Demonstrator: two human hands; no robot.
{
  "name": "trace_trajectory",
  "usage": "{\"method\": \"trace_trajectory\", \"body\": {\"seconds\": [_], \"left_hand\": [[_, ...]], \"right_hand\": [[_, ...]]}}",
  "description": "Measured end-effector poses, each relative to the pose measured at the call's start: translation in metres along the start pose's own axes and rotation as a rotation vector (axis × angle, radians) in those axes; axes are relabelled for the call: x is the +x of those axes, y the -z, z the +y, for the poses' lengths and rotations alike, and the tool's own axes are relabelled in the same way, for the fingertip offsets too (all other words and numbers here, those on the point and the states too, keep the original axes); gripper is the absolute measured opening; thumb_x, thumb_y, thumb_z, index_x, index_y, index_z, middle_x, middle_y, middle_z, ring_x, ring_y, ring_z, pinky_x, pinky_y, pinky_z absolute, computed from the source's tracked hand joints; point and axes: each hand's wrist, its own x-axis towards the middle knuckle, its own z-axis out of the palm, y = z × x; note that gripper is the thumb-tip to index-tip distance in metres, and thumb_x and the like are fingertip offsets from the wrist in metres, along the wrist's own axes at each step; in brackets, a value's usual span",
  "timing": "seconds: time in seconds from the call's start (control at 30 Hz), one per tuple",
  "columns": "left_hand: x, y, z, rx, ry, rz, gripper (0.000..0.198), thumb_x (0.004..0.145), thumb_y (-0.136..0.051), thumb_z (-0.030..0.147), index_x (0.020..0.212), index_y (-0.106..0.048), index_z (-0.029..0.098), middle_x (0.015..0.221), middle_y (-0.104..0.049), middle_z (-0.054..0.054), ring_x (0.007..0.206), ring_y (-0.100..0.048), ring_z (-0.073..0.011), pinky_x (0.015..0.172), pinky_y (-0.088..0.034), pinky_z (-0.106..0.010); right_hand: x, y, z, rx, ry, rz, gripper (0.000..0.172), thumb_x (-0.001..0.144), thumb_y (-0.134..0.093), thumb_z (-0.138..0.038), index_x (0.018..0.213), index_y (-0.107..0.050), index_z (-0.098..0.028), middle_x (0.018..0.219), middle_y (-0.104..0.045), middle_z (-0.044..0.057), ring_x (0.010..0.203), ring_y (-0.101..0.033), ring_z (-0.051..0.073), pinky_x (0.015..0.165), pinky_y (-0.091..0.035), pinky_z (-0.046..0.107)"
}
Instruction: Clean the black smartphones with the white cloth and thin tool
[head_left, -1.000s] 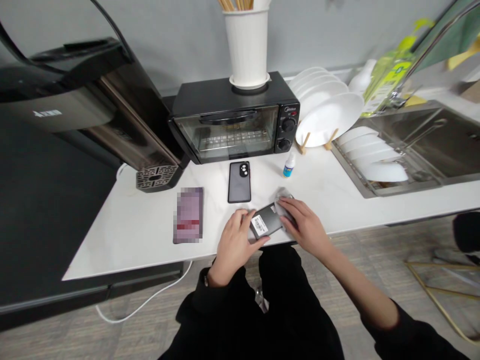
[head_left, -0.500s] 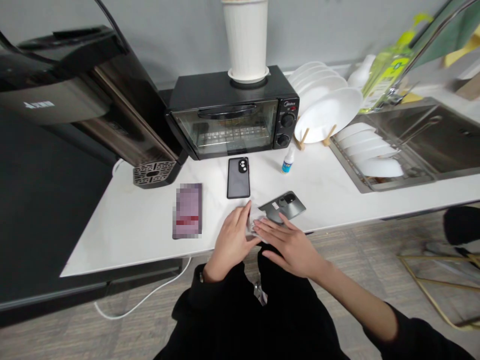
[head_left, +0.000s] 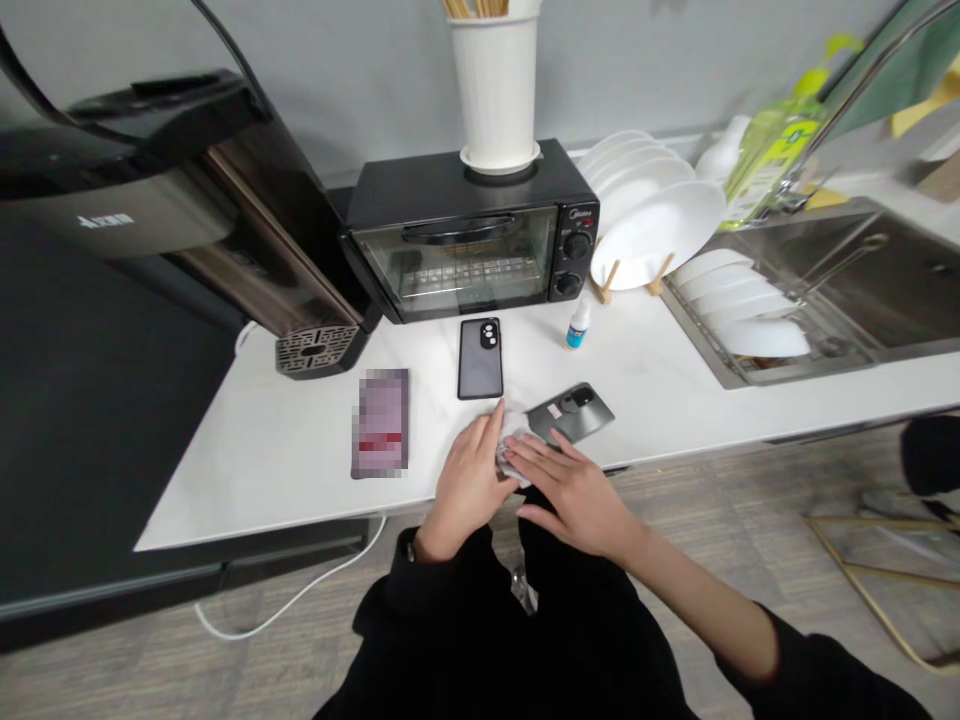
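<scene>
White counter [head_left: 279,452] is running left to right under a grey wall, with its front edge sitting right at the person's lap. Both hands are working at that front edge, centre span.

Left hand [head_left: 466,484] is lying on the left side of a crumpled white cloth [head_left: 513,452] with its fingers bent. Can't tell if it's actually pinching it.

Right hand [head_left: 574,490] is resting flat and released, with its fingertips touching the cloth's right side.

The cloth is sitting between the two hands, near the counter's front edge. Its top corner is touching or overlapping the grey phone [head_left: 571,412].

That phone is lying camera side up, angled, just right of the cloth and close to the edge.

Black phone case [head_left: 480,358] is lying just behind the hands. A second phone [head_left: 380,422] is lying to the left, apart from them.

Small dropper bottle [head_left: 577,327] is standing behind the grey phone.

Toaster oven [head_left: 465,238] and plate rack [head_left: 651,228] are closing off the back. Sink [head_left: 840,285] is bounding the right, and a black dispenser [head_left: 225,220] is overhanging the back left.

Open room: bare counter is showing front left past the second phone, and to the right between the grey phone and the sink.
</scene>
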Motion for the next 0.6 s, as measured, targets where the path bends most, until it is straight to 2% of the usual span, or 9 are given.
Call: {"method": "trace_trajectory", "body": {"seconds": [0.07, 0.17, 0.23, 0.3, 0.37, 0.47, 0.53, 0.6], "left_hand": [[0.000, 0.000, 0.001, -0.021, 0.011, 0.007, 0.106, 0.086, -0.077, 0.018, 0.169, -0.012, 0.029, 0.137, -0.059, -0.012, 0.127, -0.059, -0.0324, 0.112, -0.049, -0.050], [0.002, 0.001, 0.003, -0.054, 0.028, 0.013, 0.110, 0.085, -0.085, 0.031, 0.169, -0.014, 0.032, 0.136, -0.061, -0.010, 0.126, -0.060, -0.0324, 0.112, -0.048, -0.051], [0.003, 0.001, 0.003, -0.057, 0.035, 0.011, 0.112, 0.083, -0.087, 0.033, 0.168, -0.016, 0.033, 0.137, -0.061, -0.010, 0.127, -0.060, -0.0328, 0.113, -0.047, -0.051], [0.004, 0.001, 0.003, -0.057, 0.047, 0.018, 0.111, 0.083, -0.087, 0.033, 0.168, -0.016, 0.033, 0.137, -0.061, -0.010, 0.127, -0.060, -0.0332, 0.113, -0.048, -0.052], [0.005, 0.000, 0.003, -0.060, 0.061, 0.031, 0.109, 0.085, -0.085, 0.035, 0.169, -0.016, 0.032, 0.137, -0.061, -0.010, 0.126, -0.061, -0.0333, 0.111, -0.049, -0.051], [0.004, -0.001, 0.001, -0.061, 0.053, 0.034, 0.105, 0.088, -0.080, 0.029, 0.169, -0.014, 0.030, 0.140, -0.059, -0.012, 0.128, -0.060, -0.0329, 0.111, -0.050, -0.050], [0.003, -0.001, 0.000, -0.050, 0.042, 0.026, 0.103, 0.088, -0.077, 0.022, 0.170, -0.014, 0.028, 0.144, -0.057, -0.013, 0.132, -0.058, -0.0328, 0.112, -0.049, -0.049], [0.003, -0.001, -0.001, -0.050, 0.035, 0.027, 0.104, 0.087, -0.076, 0.019, 0.169, -0.014, 0.029, 0.144, -0.058, -0.013, 0.132, -0.058, -0.0323, 0.112, -0.049, -0.048]], "right_hand": [[-0.019, 0.006, 0.009, -0.026, -0.033, 0.014, 0.068, 0.108, -0.054, -0.042, 0.168, -0.030, -0.021, 0.165, -0.048, 0.011, 0.153, -0.045, 0.028, 0.127, -0.036, 0.056], [-0.044, 0.018, 0.042, -0.155, -0.204, 0.097, 0.069, 0.109, -0.052, -0.041, 0.170, -0.025, -0.022, 0.166, -0.046, 0.012, 0.153, -0.045, 0.031, 0.125, -0.039, 0.058], [-0.045, 0.023, 0.063, -0.229, -0.326, 0.160, 0.071, 0.109, -0.050, -0.045, 0.170, -0.025, -0.019, 0.166, -0.045, 0.015, 0.153, -0.045, 0.035, 0.123, -0.040, 0.061], [-0.033, 0.022, 0.071, -0.247, -0.372, 0.196, 0.077, 0.107, -0.051, -0.051, 0.169, -0.025, -0.014, 0.165, -0.045, 0.019, 0.154, -0.042, 0.038, 0.123, -0.038, 0.064], [-0.014, 0.015, 0.061, -0.209, -0.329, 0.184, 0.083, 0.105, -0.053, -0.057, 0.169, -0.026, -0.012, 0.166, -0.042, 0.021, 0.157, -0.038, 0.038, 0.125, -0.036, 0.063], [0.007, 0.004, 0.025, -0.099, -0.166, 0.088, 0.082, 0.104, -0.054, -0.060, 0.167, -0.032, -0.012, 0.167, -0.041, 0.018, 0.158, -0.037, 0.033, 0.127, -0.035, 0.058], [0.006, 0.001, 0.004, -0.041, -0.071, 0.024, 0.078, 0.105, -0.053, -0.060, 0.165, -0.035, -0.013, 0.167, -0.043, 0.016, 0.157, -0.039, 0.031, 0.128, -0.035, 0.057], [-0.007, 0.003, -0.001, -0.030, -0.041, -0.004, 0.073, 0.107, -0.051, -0.055, 0.166, -0.033, -0.015, 0.167, -0.043, 0.013, 0.157, -0.039, 0.029, 0.129, -0.034, 0.056]]}}
